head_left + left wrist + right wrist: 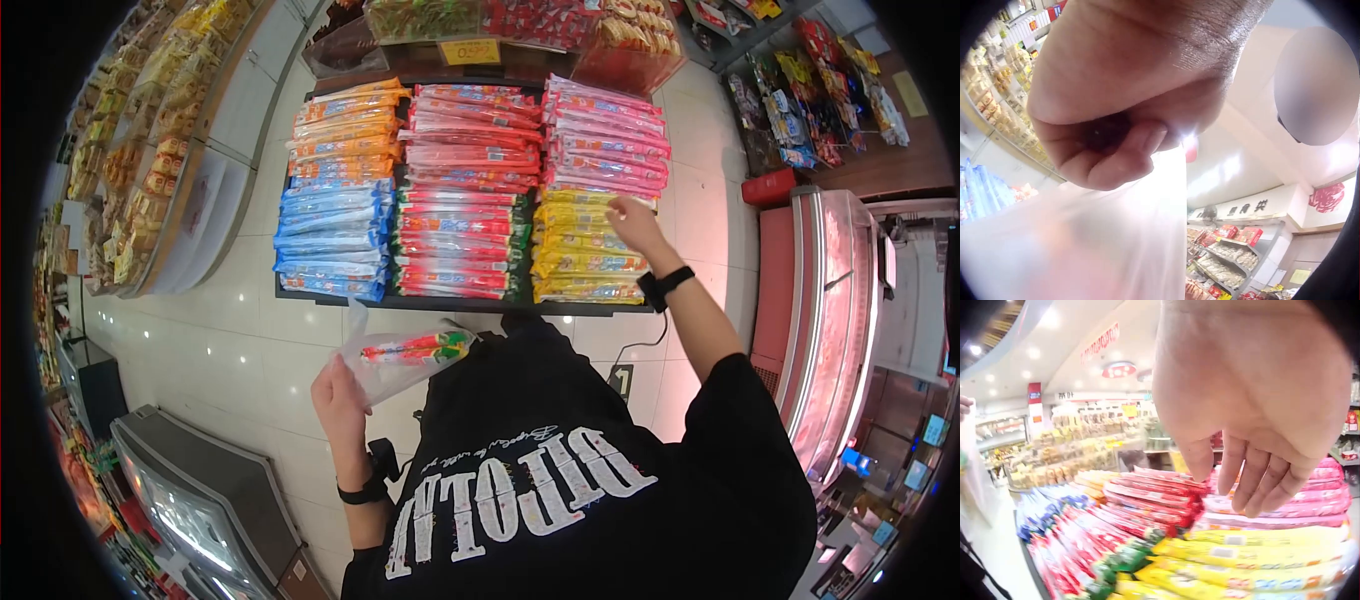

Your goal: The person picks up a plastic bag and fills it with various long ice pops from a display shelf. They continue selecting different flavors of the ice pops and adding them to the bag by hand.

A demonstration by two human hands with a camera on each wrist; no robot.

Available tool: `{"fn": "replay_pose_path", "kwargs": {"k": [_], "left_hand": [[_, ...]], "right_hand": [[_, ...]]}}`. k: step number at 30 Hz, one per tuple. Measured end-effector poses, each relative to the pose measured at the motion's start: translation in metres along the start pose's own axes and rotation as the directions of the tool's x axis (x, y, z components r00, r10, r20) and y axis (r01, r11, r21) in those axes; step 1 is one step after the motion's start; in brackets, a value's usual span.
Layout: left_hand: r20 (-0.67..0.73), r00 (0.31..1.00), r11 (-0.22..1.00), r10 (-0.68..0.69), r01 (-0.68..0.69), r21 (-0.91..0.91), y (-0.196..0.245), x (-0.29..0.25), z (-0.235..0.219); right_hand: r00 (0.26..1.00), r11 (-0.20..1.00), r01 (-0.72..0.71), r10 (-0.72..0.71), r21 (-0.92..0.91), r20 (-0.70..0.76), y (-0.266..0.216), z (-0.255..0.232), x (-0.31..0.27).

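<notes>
My left hand (338, 392) grips a clear plastic bag (400, 358) with a red, orange and green packet (418, 348) inside, held low in front of my body. The left wrist view shows the fingers (1110, 156) curled on the bag's film (1097, 244). My right hand (632, 222) reaches out over the display, fingers relaxed and holding nothing, above the yellow packets (585, 250) near the pink packets (605, 140). In the right wrist view the fingers (1254, 481) hang just above the pink packets (1285, 509) and yellow packets (1254, 553).
A low display table (560, 307) carries stacked rows of orange, blue, red, pink and yellow packets. Curved snack shelves (150, 130) stand on the left, a chest freezer (825, 310) on the right, another freezer (190, 500) at the lower left. White tiled floor lies between.
</notes>
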State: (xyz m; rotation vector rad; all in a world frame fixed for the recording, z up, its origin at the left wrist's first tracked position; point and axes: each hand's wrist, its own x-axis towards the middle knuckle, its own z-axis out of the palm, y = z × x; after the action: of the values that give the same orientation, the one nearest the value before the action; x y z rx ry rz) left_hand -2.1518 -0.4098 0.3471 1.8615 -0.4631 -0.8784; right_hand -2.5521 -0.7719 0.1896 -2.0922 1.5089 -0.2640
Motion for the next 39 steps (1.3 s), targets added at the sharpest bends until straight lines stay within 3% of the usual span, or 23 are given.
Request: {"fn": "replay_pose_path", "kwargs": {"k": [2, 5, 9, 12, 15, 18, 24, 27, 30, 32, 34, 37, 39], "left_hand": [[-0.039, 0.999, 1.000, -0.017, 0.016, -0.007, 0.001, -0.006, 0.017], [-0.102, 0.994, 0.999, -0.038, 0.037, -0.013, -0.009, -0.013, 0.037], [-0.167, 0.984, 0.998, -0.054, 0.060, 0.028, 0.002, -0.027, 0.063], [-0.217, 0.974, 0.998, -0.060, 0.066, 0.022, 0.011, -0.033, 0.080], [-0.230, 0.971, 0.997, -0.067, 0.074, 0.018, 0.019, -0.039, 0.090], [-0.235, 0.970, 0.996, -0.067, 0.079, 0.042, 0.024, -0.041, 0.100], [-0.232, 0.970, 0.994, -0.067, 0.086, 0.072, 0.025, -0.039, 0.111], [-0.221, 0.973, 0.992, -0.065, 0.087, 0.090, 0.027, -0.036, 0.115], [-0.195, 0.979, 0.993, -0.053, 0.072, 0.090, 0.018, -0.030, 0.111], [-0.187, 0.981, 0.992, -0.047, 0.068, 0.105, 0.017, -0.028, 0.109], [-0.168, 0.985, 0.990, -0.038, 0.061, 0.131, 0.011, -0.027, 0.099], [-0.127, 0.992, 0.986, -0.005, 0.026, 0.164, -0.002, -0.023, 0.077], [-0.101, 0.994, 0.987, 0.036, -0.019, 0.157, -0.002, -0.028, 0.068]], "right_hand": [[0.994, 0.983, 0.063, -0.078, -0.171, -0.081, 0.048, -0.012, 0.038], [0.974, 0.926, 0.140, -0.193, -0.349, -0.119, 0.082, -0.035, 0.085], [0.968, 0.904, 0.210, -0.246, -0.373, -0.049, 0.099, -0.052, 0.124], [0.965, 0.840, 0.207, -0.260, -0.501, -0.037, 0.104, -0.049, 0.139], [0.978, 0.827, 0.140, -0.201, -0.545, -0.053, 0.097, -0.047, 0.140], [0.968, 0.802, 0.165, -0.244, -0.574, -0.064, 0.097, -0.049, 0.139], [0.906, 0.882, 0.343, -0.401, -0.325, -0.132, 0.087, -0.069, 0.112], [0.928, 0.932, 0.361, -0.355, 0.037, -0.111, 0.048, -0.090, 0.065], [0.935, 0.901, 0.295, -0.340, 0.317, 0.099, -0.001, -0.108, 0.007], [0.884, 0.814, 0.283, -0.427, 0.506, 0.191, -0.040, -0.112, -0.035], [0.813, 0.802, 0.252, -0.479, 0.541, 0.331, -0.071, -0.115, -0.067], [0.701, 0.766, 0.381, -0.604, 0.517, 0.379, -0.109, -0.099, -0.098], [0.678, 0.762, 0.480, -0.637, 0.435, 0.367, -0.139, -0.082, -0.116]]}}
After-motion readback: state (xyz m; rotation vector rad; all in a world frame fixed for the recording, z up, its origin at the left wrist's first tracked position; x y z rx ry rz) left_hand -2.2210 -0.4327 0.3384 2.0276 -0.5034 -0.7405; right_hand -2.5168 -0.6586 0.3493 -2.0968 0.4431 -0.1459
